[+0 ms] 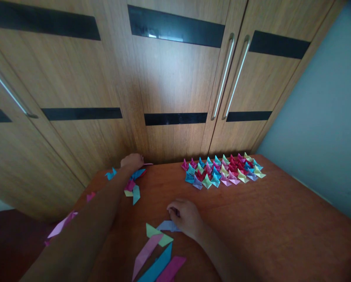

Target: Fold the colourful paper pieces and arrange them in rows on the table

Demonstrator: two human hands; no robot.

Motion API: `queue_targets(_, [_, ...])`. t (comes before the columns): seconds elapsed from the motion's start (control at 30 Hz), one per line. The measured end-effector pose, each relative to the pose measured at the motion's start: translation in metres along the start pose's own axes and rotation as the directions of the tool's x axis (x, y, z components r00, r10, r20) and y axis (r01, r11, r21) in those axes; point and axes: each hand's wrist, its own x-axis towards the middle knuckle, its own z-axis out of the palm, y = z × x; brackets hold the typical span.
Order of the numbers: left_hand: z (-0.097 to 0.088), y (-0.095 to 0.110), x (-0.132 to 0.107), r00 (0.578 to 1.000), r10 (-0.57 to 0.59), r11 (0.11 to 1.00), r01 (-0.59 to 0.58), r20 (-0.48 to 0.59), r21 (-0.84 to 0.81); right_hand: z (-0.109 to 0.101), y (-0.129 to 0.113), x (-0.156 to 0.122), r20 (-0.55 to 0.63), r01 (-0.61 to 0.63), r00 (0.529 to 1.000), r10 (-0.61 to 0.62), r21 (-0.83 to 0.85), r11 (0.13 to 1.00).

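Note:
My left hand (132, 160) is at the far left edge of the table, fingers closed, with a thin pink folded paper piece (148, 164) jutting from the fingertips. Below it lies a loose pile of folded paper pieces, including a magenta one (130, 185) and a pale teal one (136, 194). My right hand (185, 216) rests mid-table with its fingers curled in and nothing visible in them. A lavender folded strip (167, 225) lies partly under that hand. Beside it are a pale green strip (160, 235), a pink strip (146, 252), a blue strip (158, 264) and a magenta strip (172, 269).
Several small folded paper shapes (206, 181), many-coloured and pointed, stand in rows at the back right. More pink paper pieces (62, 225) lie along the left table edge. A wooden wardrobe (175, 78) borders the table's back; a pale wall (319, 129) is right.

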Motion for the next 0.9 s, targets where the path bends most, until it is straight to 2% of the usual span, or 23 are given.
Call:
queue_targets(0.23, [-0.006,-0.001,-0.030,0.999,0.036,0.998,-0.036,0.004,-0.056,0.004,0.003,0.000,-0.003,0.007,1.000,-0.007,-0.016,1.000])
queue_targets(0.6, [0.002,0.018,-0.097,0.971,0.228,0.966,-0.235,-0.073,-0.105,0.001,0.002,-0.001,0.001,0.015,1.000,-0.015,0.008,1.000])
queue_targets(0.7, [-0.002,0.022,-0.114,0.955,0.263,0.952,-0.279,-0.135,-0.123,0.000,0.003,0.000,-0.012,-0.008,1.000,0.009,0.108,0.994])
queue_targets(0.8, [-0.009,0.030,-0.134,0.927,0.291,0.934,-0.329,-0.236,-0.139,-0.001,0.004,0.001,-0.070,-0.033,0.996,0.059,0.323,0.946])
queue_targets(0.87, [-0.011,0.038,-0.152,0.886,0.323,0.910,-0.387,-0.332,-0.148,-0.002,0.005,0.001,-0.108,-0.065,0.984,0.143,0.530,0.846])
queue_targets(0.9, [-0.010,0.043,-0.162,0.826,0.366,0.874,-0.464,-0.429,-0.147,-0.003,0.005,0.000,-0.116,-0.080,0.974,0.195,0.631,0.772])
